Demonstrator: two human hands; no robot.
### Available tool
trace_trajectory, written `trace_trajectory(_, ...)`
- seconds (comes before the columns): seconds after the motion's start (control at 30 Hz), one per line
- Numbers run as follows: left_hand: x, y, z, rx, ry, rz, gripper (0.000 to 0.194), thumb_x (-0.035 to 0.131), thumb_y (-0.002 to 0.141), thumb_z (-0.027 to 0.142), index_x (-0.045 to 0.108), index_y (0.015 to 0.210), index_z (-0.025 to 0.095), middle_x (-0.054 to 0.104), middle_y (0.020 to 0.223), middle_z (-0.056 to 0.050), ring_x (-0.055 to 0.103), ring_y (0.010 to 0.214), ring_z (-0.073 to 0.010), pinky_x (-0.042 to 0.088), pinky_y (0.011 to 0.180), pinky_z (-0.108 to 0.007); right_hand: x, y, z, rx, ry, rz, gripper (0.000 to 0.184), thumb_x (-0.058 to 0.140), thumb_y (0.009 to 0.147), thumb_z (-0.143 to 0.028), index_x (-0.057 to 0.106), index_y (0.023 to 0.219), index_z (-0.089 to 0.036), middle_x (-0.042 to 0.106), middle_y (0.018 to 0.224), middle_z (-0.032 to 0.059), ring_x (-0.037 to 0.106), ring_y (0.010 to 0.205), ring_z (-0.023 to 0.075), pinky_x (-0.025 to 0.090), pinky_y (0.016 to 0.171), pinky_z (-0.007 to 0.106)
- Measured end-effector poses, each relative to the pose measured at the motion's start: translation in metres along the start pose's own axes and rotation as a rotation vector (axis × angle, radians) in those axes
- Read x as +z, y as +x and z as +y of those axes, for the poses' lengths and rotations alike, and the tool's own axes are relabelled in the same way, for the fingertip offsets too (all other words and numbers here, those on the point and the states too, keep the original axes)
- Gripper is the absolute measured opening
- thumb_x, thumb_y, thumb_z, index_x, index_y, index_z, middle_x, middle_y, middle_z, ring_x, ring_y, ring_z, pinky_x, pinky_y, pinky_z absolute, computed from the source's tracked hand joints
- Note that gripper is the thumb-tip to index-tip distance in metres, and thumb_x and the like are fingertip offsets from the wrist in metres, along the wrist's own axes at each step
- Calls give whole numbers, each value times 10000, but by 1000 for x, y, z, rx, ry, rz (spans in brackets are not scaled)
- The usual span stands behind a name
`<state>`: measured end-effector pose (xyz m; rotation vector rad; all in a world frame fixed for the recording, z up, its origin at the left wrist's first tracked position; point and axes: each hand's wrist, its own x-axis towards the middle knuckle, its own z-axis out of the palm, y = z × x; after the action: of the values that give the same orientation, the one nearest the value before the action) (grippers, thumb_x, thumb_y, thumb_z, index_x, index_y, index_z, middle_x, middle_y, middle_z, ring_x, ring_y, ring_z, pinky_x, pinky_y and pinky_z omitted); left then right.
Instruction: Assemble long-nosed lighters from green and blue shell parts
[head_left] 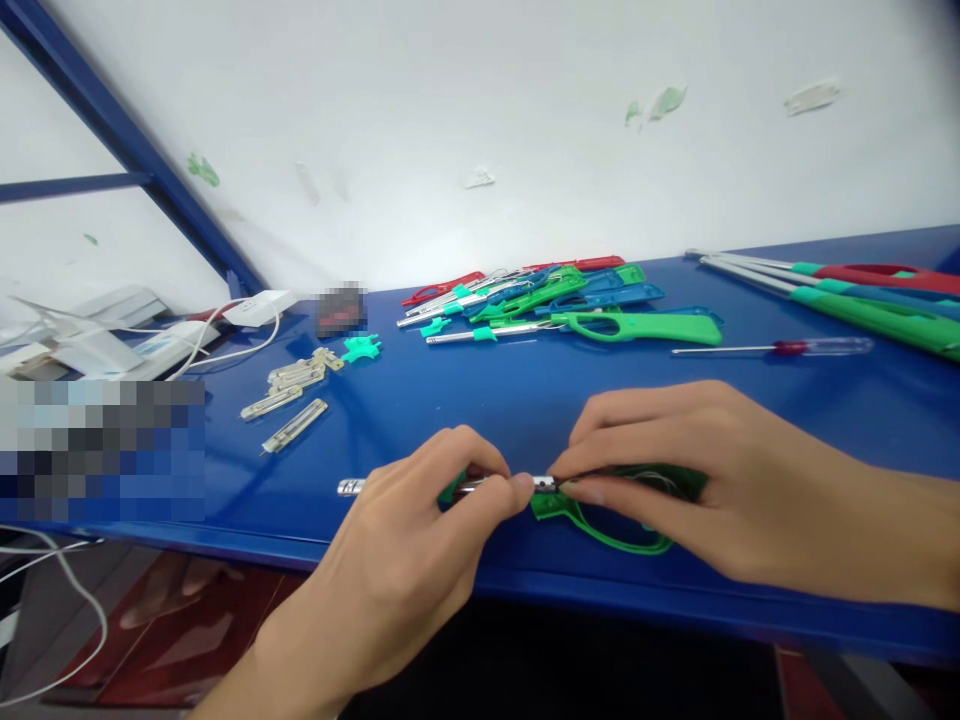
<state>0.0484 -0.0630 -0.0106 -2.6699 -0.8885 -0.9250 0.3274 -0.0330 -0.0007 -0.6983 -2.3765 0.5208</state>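
My left hand [427,530] is closed around a silver metal lighter tube [350,487], whose slotted tip sticks out to the left. A bit of turquoise plastic shows between its fingers. My right hand [697,470] pinches at the tube's right end, thumb and fingertips together. Whatever small dark part sits between those fingertips is too hidden to make out. Under the right hand lies a green lighter handle shell [626,545] with a looped trigger guard, partly covered by the fingers. Thin wires show inside it.
Lighter parts, including a green handle [652,328], lie piled at the back. Assembled long lighters [862,305] and a screwdriver [817,347] are at right. Small clear pieces [295,425], a turquoise plastic part [362,348] and white cables [247,345] lie left. The blue table's front edge [600,600] is close.
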Motion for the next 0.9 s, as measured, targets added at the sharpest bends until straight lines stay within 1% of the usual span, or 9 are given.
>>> trace_trajectory(0.13, 0, 0, 3, 13, 43, 39, 254, 549, 1140, 29, 700, 1168, 231, 764, 1031, -11, 631, 705, -102, 454, 615, -237, 0, 0, 0, -13, -16, 11, 249, 636, 1168, -275, 877, 1131, -227, 841, 1024, 55, 798, 845, 160, 621, 756, 256)
trace_trajectory(0.23, 0, 0, 4, 8, 55, 34, 237, 538, 1163, 52, 697, 1163, 227, 769, 1029, -11, 629, 704, -100, 451, 620, -238, 0, 2, -1, -11, -14, 23, 231, 652, 1153, -267, 879, 1117, -240, 850, 1006, 56, 801, 821, 174, 625, 738, 276)
trace_trajectory(0.37, 1, -1, 3, 1, 40, 27, 247, 552, 1146, 30, 707, 1164, 222, 769, 1038, -15, 646, 737, -110, 486, 669, -243, -1, 3, -2, 8, 9, 41, 210, 675, 1135, -264, 879, 1087, -247, 847, 981, 45, 802, 803, 175, 615, 719, 277)
trace_trajectory(0.47, 1, -2, 2, -8, 2, 26, 249, 581, 1124, 13, 720, 1175, 213, 762, 1056, -19, 662, 753, -110, 509, 685, -239, -1, 2, -1, -1, -3, 44, 209, 665, 1148, -271, 863, 1087, -242, 842, 988, 38, 797, 808, 165, 607, 719, 271)
trace_trajectory(0.63, 1, -1, 0, -37, -70, -7, 224, 590, 1129, 21, 718, 1135, 204, 762, 1063, -15, 727, 797, -111, 537, 694, -240, 0, 1, -1, 13, 3, 18, 228, 650, 1166, -310, 854, 1092, -241, 845, 1007, 56, 800, 826, 187, 613, 731, 306)
trace_trajectory(0.7, 0, 0, 0, -42, -73, -14, 233, 585, 1128, 16, 718, 1132, 207, 766, 1066, -17, 733, 801, -113, 542, 695, -242, 0, 0, -1, 12, 1, 15, 224, 647, 1169, -311, 847, 1096, -241, 840, 1008, 53, 798, 826, 183, 604, 728, 297)
trace_trajectory(0.8, 0, 0, 1, -40, -93, 2, 214, 592, 1140, 30, 715, 1113, 202, 764, 1059, -19, 738, 806, -113, 548, 691, -239, 0, 1, -1, -9, -17, 12, 223, 629, 1177, -293, 832, 1104, -237, 829, 1008, 43, 796, 835, 165, 594, 735, 270)
trace_trajectory(0.9, 0, 0, 2, -50, -136, 23, 179, 628, 1150, 53, 715, 1078, 192, 753, 1042, -15, 735, 794, -106, 555, 694, -236, 0, 1, 0, -9, -19, 9, 225, 620, 1178, -280, 826, 1100, -236, 823, 1005, 42, 792, 837, 163, 596, 744, 268)
